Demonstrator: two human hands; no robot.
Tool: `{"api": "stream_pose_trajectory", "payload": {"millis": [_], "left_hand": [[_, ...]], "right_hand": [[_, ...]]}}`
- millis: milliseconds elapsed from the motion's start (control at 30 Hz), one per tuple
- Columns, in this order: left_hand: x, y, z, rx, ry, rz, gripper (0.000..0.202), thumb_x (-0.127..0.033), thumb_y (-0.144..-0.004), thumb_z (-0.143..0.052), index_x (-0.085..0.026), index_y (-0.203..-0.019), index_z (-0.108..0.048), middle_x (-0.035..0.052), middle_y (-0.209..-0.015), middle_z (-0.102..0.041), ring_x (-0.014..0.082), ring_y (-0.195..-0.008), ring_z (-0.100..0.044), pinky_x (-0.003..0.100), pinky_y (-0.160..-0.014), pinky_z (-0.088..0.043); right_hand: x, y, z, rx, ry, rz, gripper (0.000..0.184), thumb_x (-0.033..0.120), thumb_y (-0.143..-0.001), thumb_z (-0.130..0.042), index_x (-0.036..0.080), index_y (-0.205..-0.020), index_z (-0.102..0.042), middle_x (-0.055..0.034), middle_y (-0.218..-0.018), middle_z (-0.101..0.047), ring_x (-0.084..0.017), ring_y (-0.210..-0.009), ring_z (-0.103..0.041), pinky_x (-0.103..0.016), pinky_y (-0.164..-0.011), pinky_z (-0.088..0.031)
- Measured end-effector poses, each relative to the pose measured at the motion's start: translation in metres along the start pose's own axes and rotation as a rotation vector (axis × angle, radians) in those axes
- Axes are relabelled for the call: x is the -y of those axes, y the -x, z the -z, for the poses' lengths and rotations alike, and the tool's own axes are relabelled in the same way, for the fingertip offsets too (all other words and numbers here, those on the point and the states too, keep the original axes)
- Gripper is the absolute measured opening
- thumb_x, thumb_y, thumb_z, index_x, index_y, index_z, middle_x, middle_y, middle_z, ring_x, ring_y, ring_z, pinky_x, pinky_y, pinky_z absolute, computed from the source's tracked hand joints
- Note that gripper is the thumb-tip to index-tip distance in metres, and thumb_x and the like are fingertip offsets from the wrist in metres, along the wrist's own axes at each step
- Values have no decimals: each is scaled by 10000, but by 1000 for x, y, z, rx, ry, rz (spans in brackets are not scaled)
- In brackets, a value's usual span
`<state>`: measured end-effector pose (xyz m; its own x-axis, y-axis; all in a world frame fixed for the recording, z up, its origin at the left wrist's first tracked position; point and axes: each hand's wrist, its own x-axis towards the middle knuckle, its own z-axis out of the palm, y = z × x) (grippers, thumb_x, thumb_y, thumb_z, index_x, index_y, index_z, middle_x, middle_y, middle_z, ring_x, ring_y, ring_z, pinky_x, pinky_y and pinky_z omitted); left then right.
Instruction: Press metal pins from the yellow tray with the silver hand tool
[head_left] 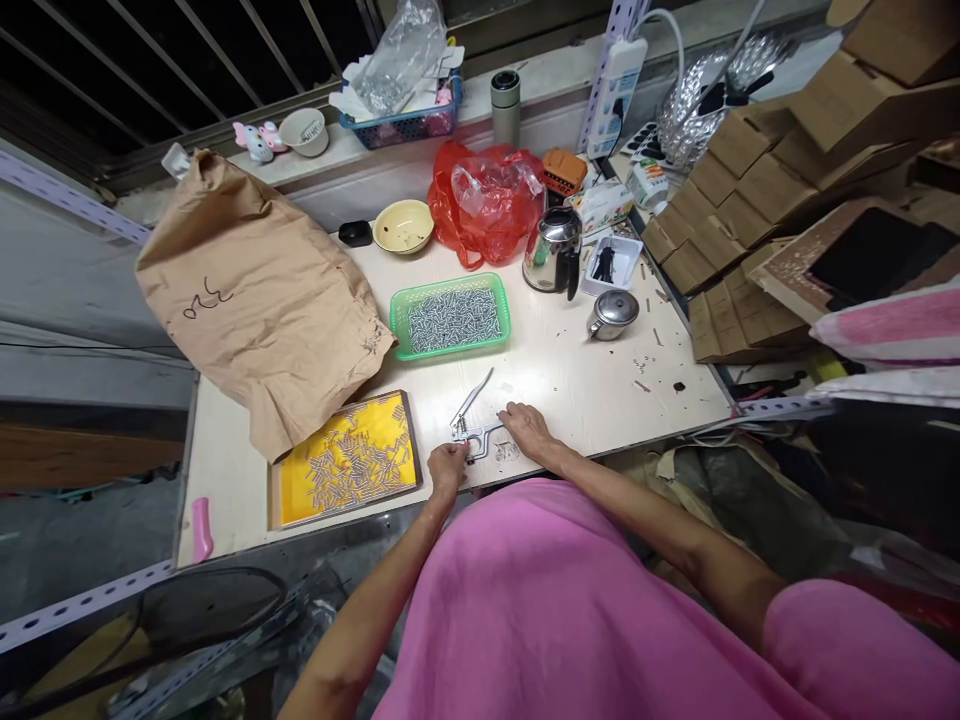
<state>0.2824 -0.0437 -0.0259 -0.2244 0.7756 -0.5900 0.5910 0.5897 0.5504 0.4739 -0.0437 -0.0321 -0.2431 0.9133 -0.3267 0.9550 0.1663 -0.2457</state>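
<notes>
A silver plier-like hand tool (474, 437) with a coil spring lies near the table's front edge, one handle raised and the other low. My left hand (448, 467) is closed in a pinch at the tool's head; whatever is between its fingertips is too small to tell. My right hand (527, 430) curls over the end of the lower handle. Several small metal pieces (507, 451) lie between my hands. Left of them, a shallow tray (411, 440) with a yellow lining holds many thin metal pins. Behind the tool stands a green plastic basket (396, 318) full of small silver metal parts.
A large brown paper bag (262, 310) leans over the tray's back corner. Farther back are a yellow bowl (403, 227), a red plastic bag (480, 205), a kettle (553, 250) and a lidded metal pot (613, 314). Cardboard boxes (757, 190) are stacked at right. A pink grip (201, 530) lies front left.
</notes>
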Motion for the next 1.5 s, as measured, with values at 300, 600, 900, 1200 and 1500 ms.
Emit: {"api": "stream_pose_trajectory", "payload": {"millis": [300, 600, 900, 1200, 1500], "left_hand": [[7, -6, -2, 51, 92, 82, 234, -367, -679, -652, -150, -606, -604, -65, -397, -439, 86, -343, -421, 206, -397, -350], [4, -5, -2, 123, 81, 136, 243, -354, -660, -689, -148, -580, -588, -58, -397, -436, 74, -356, -416, 191, -393, -336], [6, -6, -3, 126, 126, 132, 251, -356, -655, -694, -155, -584, -561, -70, -386, -418, 68, -338, -388, 184, -376, -322], [5, -1, -5, 121, 193, 163, 296, -395, -674, -703, -159, -605, -539, -84, -401, -400, 54, -345, -363, 189, -393, -335], [7, 14, -1, -62, -147, -164, 243, -355, -834, -559, -136, -862, -658, 55, -767, -630, 174, -690, -612, 288, -624, -504]], "right_hand": [[0, -1, 0, -7, 26, -4, 316, 19, -896, -410, 179, -1070, -618, -106, -1096, -615, -210, -969, -559, -304, -769, -417], [0, -2, 1, 7, 3, 1, 258, 67, -875, -516, 169, -1087, -621, -127, -1150, -598, -226, -978, -561, -329, -791, -437], [-16, -49, 30, 14, 80, 256, 1057, 375, -554, -881, 176, -1441, -341, -189, -1550, -235, -394, -1417, -152, -563, -1099, -202], [-9, -57, 37, 12, 164, 284, 868, 386, -588, -862, 142, -1322, -467, -171, -1286, -528, -328, -1174, -447, -548, -1078, -253], [-8, -49, 30, 13, 189, 288, 456, 335, -721, -788, 116, -1087, -625, -148, -1131, -593, -278, -1058, -492, -376, -914, -379]]}}
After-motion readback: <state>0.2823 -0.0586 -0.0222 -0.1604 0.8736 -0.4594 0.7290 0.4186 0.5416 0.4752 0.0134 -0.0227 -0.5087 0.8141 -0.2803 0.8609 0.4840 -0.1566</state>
